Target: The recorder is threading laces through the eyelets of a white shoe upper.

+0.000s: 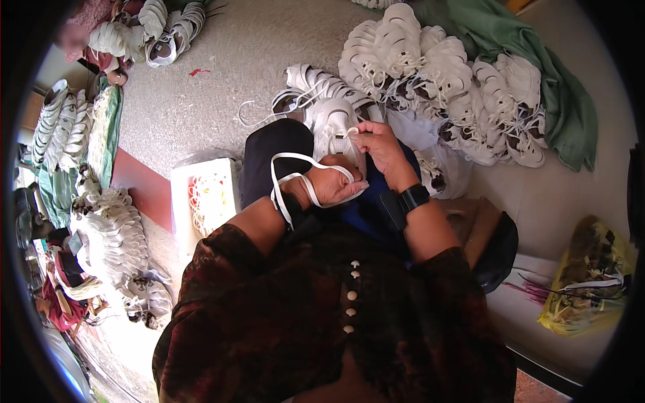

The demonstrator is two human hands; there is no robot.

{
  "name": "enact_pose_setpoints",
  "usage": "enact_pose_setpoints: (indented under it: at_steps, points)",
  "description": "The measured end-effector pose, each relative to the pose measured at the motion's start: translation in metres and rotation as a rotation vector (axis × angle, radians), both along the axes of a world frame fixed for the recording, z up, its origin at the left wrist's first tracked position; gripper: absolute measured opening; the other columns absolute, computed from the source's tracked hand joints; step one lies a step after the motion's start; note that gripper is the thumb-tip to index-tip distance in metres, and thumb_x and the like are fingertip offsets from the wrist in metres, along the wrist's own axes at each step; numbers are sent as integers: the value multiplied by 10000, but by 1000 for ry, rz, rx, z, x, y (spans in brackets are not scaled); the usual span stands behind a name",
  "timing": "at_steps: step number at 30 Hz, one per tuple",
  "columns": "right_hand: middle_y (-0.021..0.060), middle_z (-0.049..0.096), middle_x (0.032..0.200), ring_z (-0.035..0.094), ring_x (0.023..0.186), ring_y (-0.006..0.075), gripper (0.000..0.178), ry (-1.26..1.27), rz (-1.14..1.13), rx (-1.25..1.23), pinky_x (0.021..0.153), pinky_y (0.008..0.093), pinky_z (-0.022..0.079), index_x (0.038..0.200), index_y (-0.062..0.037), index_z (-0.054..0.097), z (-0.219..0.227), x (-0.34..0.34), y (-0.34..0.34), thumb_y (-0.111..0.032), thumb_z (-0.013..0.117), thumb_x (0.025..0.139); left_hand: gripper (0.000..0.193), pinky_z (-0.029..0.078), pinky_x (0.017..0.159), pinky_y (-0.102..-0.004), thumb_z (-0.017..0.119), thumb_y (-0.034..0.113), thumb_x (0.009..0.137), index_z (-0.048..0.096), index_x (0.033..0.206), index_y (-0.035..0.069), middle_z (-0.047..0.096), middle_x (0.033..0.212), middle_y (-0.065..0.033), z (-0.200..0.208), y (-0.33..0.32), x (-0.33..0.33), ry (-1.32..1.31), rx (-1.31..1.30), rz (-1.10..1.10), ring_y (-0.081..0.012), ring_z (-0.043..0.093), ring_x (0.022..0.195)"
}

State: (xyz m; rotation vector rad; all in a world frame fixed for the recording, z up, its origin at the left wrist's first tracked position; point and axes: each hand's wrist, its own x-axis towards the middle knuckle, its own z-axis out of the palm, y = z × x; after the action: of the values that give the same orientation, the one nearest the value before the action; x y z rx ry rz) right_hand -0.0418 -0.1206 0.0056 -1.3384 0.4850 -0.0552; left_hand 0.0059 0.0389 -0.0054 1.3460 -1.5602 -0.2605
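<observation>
A white sneaker [331,121] rests at my knees, its toe pointing away from me. My left hand [330,185] lies over the near end of the shoe, closed, with a flat white shoelace [287,156] running through it and looping out over my left wrist. My right hand [380,144] is at the right side of the shoe's eyelets. Its thumb and forefinger pinch a piece of white lace there. The heel and opening of the shoe are mostly hidden behind my left hand.
A row of white shoes [329,84] lies just past my knees. A large pile of white shoes [437,74] sits at the far right by a green cloth [561,101]. To my left stands a white box [205,198] of laces. More stacked shoes [111,235] are further left.
</observation>
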Motion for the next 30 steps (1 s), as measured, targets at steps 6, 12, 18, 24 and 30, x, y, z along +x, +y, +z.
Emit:
enact_pose_setpoints:
  at_steps: [6,12,18,24,30]
  points:
    - [-10,530,620,427,517,54,98,-54,23,9,485,201,340,723,-6,570,-16,1,-4,-48,657,738,300,423,622,-404,501,244,863,560,662,30,569,661,-131,0,3,0,-1,70,-47,-340,540,653]
    - [-1,509,571,438,527,62,53,-56,-175,-442,479,224,352,664,-3,553,-25,9,8,3,605,656,332,417,614,-409,490,255,869,529,624,34,551,633,-124,-1,3,-3,-50,27,-35,-338,534,645]
    - [22,514,557,440,509,78,13,-96,-422,-595,470,240,362,666,21,554,-40,13,14,11,553,656,387,400,587,-419,497,283,862,465,564,39,482,571,-133,1,3,-3,-61,32,-6,-348,500,607]
    - [10,554,630,433,505,58,39,36,-267,-98,466,191,339,764,12,593,-7,4,18,3,596,726,334,422,615,-407,514,264,849,537,607,35,550,628,-130,0,4,0,-48,68,-32,-341,530,641]
    - [-8,548,670,410,532,53,90,47,20,81,485,185,306,790,-12,605,-16,4,-10,-89,640,761,278,432,635,-402,519,246,852,589,692,29,586,665,-121,-3,3,0,-33,57,-49,-330,549,655]
